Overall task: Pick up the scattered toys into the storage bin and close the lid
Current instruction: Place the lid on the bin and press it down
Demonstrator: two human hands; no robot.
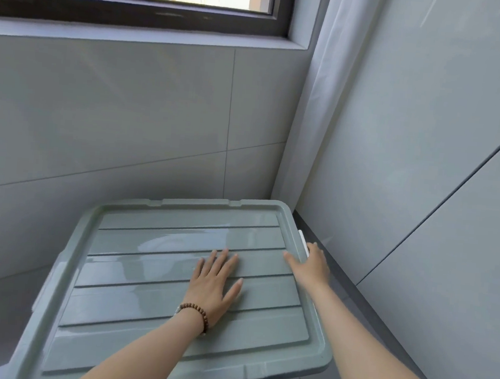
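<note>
lid (162,242): likely stiff, light, slippery; take at rim | left hand (215,280): spread flat on middle | right hand (311,265): on right rim by latch (304,242), fingers hidden, grip not clear

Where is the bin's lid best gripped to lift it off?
Probably grip the lid at its overhanging right rim, by the white latch, coming from the side with fingers under the lip. Its ribbed top is flat, with nothing to pinch: the left hand just lies flat on it, while the right hand wraps that edge.
</note>
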